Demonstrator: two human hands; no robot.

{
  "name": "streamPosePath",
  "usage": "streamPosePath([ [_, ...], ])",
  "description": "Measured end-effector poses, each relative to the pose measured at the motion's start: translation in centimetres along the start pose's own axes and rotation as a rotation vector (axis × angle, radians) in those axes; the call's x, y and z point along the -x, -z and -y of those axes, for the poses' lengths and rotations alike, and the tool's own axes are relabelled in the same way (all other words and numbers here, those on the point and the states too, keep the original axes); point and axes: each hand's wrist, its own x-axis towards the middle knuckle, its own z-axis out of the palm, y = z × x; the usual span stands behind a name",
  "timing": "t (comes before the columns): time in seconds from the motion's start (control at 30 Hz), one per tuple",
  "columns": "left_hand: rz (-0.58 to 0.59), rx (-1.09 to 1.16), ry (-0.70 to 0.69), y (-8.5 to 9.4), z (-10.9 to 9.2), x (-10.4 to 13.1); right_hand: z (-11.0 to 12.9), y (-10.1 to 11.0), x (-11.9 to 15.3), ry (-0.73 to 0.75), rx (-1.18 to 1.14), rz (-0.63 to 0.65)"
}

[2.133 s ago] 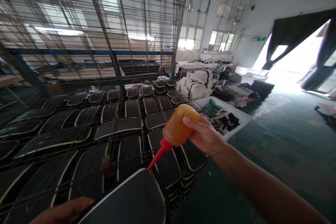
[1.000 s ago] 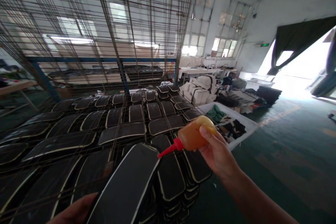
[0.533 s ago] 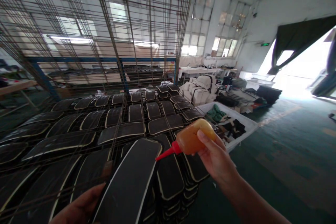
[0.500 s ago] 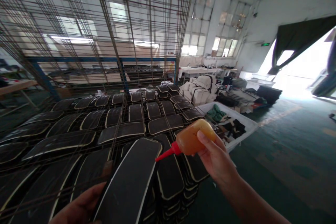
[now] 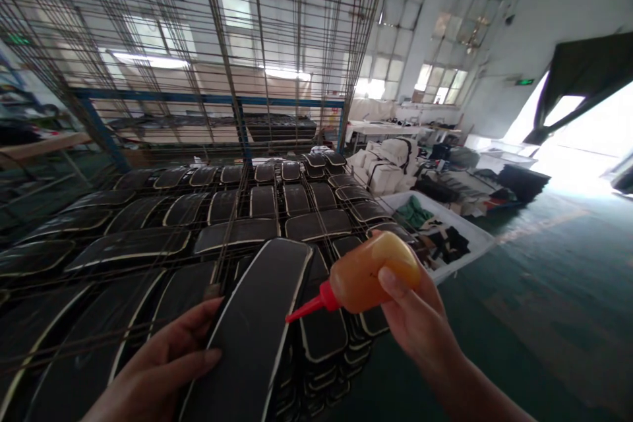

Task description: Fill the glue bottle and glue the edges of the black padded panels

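A long dark panel (image 5: 252,323) with a pale line along its edges tilts up at the lower middle. My left hand (image 5: 168,359) grips its left edge, thumb on top and fingers at the side and underneath. My right hand (image 5: 415,310) is wrapped round a squeeze bottle (image 5: 373,271) of amber liquid. The bottle's red nozzle (image 5: 311,306) points left and down, its tip at the panel's right edge. Behind and beside the panel, rows of similar dark panels (image 5: 237,234) with pale edges lie on a wire rack.
A wire grid frame (image 5: 217,26) rises behind the rows. To the right stands a white bin (image 5: 477,237) holding green and black scraps. White bundles (image 5: 383,168) and dark stacks (image 5: 521,181) are farther back, beside the green floor (image 5: 544,303).
The nozzle tip has moved down along the panel's right edge, towards me. More of my left hand shows, with its thumb on the panel. The view has shifted slightly left.
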Motion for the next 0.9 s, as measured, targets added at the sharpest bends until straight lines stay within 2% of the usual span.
streamPosePath([
  [0.37,0.084,-0.018,-0.058,-2.1,-1.7,-1.2,0.6,0.8,1.7,-0.014,0.173,0.106],
  [0.63,0.041,0.016,-0.14,-3.1,-2.6,-2.1,1.2,0.2,2.4,-0.02,0.191,0.066],
  [0.9,-0.114,0.152,-0.209,-5.0,-2.8,-1.9,0.2,1.3,2.1,0.072,0.145,0.062],
])
